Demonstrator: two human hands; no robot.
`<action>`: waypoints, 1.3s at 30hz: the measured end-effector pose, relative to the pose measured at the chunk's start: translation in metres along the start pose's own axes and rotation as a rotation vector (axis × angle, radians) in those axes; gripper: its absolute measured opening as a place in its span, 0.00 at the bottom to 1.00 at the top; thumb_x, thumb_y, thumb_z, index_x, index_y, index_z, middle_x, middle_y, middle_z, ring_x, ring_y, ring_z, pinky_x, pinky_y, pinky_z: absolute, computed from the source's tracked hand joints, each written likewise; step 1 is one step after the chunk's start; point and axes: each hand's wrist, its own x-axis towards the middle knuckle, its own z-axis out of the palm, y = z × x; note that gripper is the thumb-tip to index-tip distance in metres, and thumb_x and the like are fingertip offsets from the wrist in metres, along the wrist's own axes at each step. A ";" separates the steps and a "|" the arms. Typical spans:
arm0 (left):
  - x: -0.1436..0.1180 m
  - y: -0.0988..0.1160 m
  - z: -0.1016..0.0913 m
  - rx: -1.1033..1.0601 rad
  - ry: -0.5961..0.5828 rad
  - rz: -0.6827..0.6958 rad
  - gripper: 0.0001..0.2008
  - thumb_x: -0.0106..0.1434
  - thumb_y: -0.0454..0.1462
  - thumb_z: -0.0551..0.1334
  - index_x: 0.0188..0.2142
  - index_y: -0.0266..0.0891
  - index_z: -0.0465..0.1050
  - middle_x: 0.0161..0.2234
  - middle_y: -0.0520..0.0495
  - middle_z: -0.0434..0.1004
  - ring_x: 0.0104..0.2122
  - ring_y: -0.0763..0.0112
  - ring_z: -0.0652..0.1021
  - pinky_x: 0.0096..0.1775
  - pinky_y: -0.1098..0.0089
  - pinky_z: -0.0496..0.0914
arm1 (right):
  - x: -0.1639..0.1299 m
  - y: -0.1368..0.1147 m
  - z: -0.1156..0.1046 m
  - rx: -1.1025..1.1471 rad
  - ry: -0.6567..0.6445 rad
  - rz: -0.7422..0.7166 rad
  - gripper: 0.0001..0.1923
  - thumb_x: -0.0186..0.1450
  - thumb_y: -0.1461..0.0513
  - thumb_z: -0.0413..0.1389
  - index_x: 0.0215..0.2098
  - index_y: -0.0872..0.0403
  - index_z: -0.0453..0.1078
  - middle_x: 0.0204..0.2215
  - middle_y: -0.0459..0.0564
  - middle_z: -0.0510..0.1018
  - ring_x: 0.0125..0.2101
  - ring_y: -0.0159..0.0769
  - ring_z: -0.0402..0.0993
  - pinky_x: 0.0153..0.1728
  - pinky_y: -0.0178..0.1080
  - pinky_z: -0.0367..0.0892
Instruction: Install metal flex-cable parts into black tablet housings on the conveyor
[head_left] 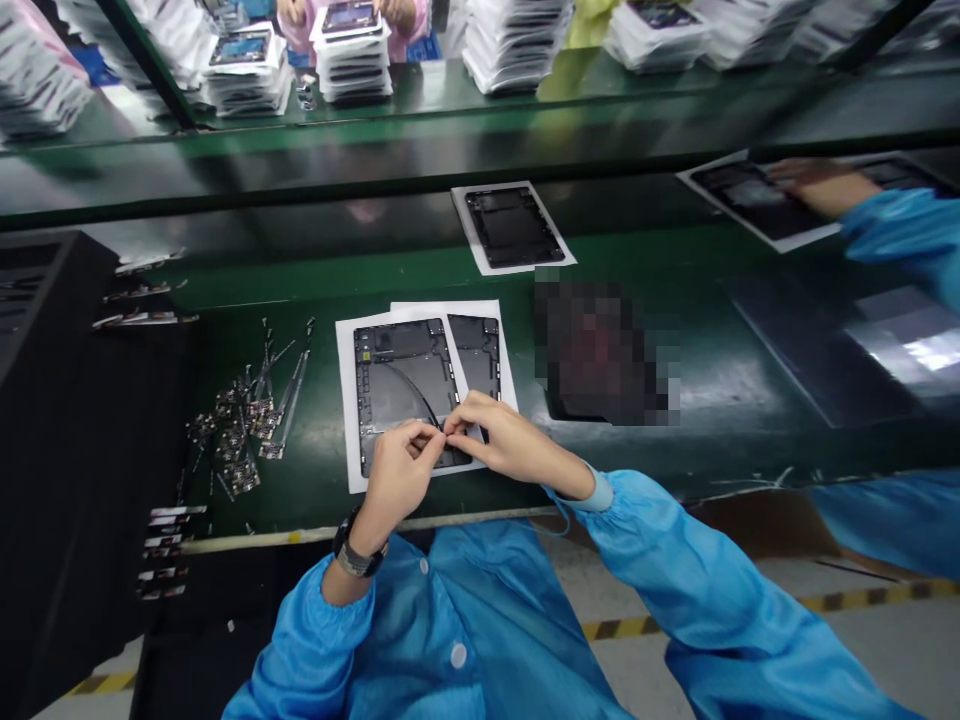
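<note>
A long, glossy green work table (pixel 315 400) spans the view; on it, near its front edge, lies an open black rectangular tablet-shaped housing (pixel 390 410), the landmark for all that follows. Well to its left stands a large matte black box-like container (pixel 67 450). Beyond it, on the raised green shelf (pixel 420 75), are tall stacks of thin white-wrapped panels (pixel 517 40). Far to its right, a co-worker's hand (pixel 817 185) in a shiny blue sleeve (pixel 900 225) is over a dark flat panel on white sheeting. Just right of the housing, a dark shape (pixel 600 350) is pixelated and cannot be told. Under the housing is a white rectangular sheet (pixel 345 380); a second black housing (pixel 480 350) is partly covered at its right, and a third black housing (pixel 517 230) on white backing lies beyond it.

Over the housing's near edge, the left hand (pixel 405 465), with a dark wristwatch, and the right hand (pixel 510 435), with a pale wristband, have fingertips nearly meeting, both pinching the near end of a thin black flexible strip (pixel 412 385), which curves across the housing's inside. Left of the housing lies a loose heap of small circuit boards with slender ribbon tails (pixel 240 420).
</note>
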 end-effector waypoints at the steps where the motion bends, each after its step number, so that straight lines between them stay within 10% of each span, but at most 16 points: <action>1: -0.001 -0.001 -0.001 -0.005 -0.002 0.012 0.08 0.59 0.38 0.62 0.27 0.37 0.78 0.25 0.49 0.76 0.24 0.72 0.73 0.27 0.74 0.64 | 0.000 -0.001 0.000 -0.017 -0.006 -0.003 0.04 0.68 0.65 0.55 0.35 0.53 0.71 0.30 0.50 0.75 0.38 0.39 0.71 0.38 0.38 0.66; 16: -0.002 -0.005 -0.020 -0.298 -0.087 -0.164 0.09 0.52 0.37 0.68 0.32 0.35 0.74 0.22 0.49 0.75 0.22 0.72 0.77 0.21 0.76 0.67 | 0.002 0.005 0.006 0.193 0.019 -0.008 0.05 0.63 0.66 0.58 0.29 0.53 0.74 0.24 0.45 0.74 0.32 0.36 0.65 0.41 0.40 0.60; 39: 0.000 -0.003 -0.016 -0.138 -0.118 -0.197 0.05 0.54 0.36 0.66 0.29 0.35 0.77 0.20 0.49 0.77 0.22 0.69 0.78 0.22 0.75 0.69 | -0.003 0.020 0.007 0.143 -0.070 -0.015 0.06 0.65 0.66 0.60 0.30 0.54 0.76 0.26 0.47 0.74 0.37 0.38 0.65 0.41 0.40 0.60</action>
